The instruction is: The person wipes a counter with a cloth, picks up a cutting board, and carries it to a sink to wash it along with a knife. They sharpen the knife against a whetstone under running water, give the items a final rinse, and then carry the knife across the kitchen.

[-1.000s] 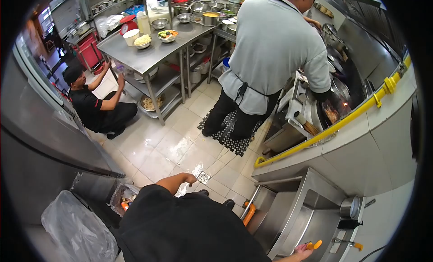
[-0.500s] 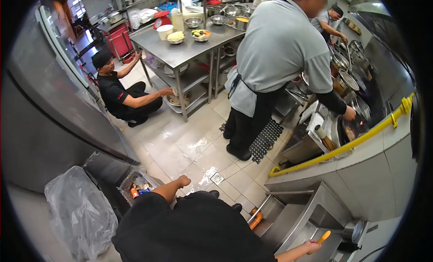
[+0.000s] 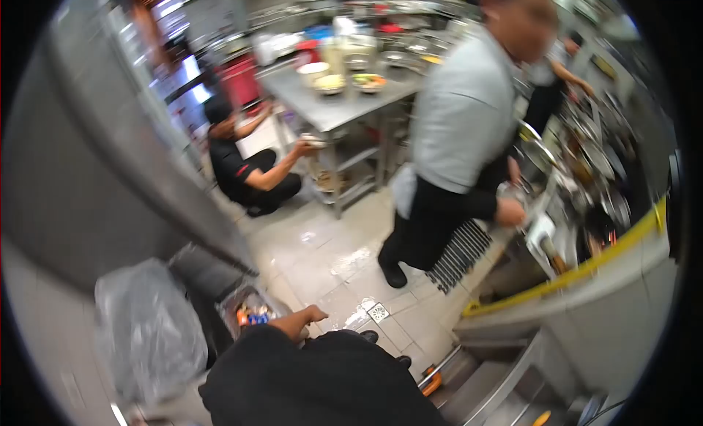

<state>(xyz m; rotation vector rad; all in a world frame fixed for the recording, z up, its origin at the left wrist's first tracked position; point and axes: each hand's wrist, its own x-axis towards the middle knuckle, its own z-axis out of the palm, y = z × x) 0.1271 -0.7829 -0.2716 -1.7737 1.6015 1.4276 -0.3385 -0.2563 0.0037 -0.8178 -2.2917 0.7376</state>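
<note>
My left hand [image 3: 316, 314] reaches out past my dark clothing over the wet tiled floor, near a lined bin [image 3: 253, 307] of scraps; blur hides whether its fingers are apart or closed. At the bottom edge, the tip of an orange object [image 3: 542, 418] shows over the sink [image 3: 505, 386]. My right hand is out of the frame.
A co-worker in grey [image 3: 469, 111] stands by the stove, another in black [image 3: 242, 162] crouches beside the steel table [image 3: 307, 104]. A third person is at the back right. Clear plastic bag [image 3: 150, 331] at left, floor drain [image 3: 378, 312], black mat [image 3: 460, 256], yellow pipe [image 3: 571, 272].
The view has shifted, so my right hand has left the frame. The co-worker in grey has turned and drawn an arm back from the stove. The crouching person's hand has risen, holding something pale.
</note>
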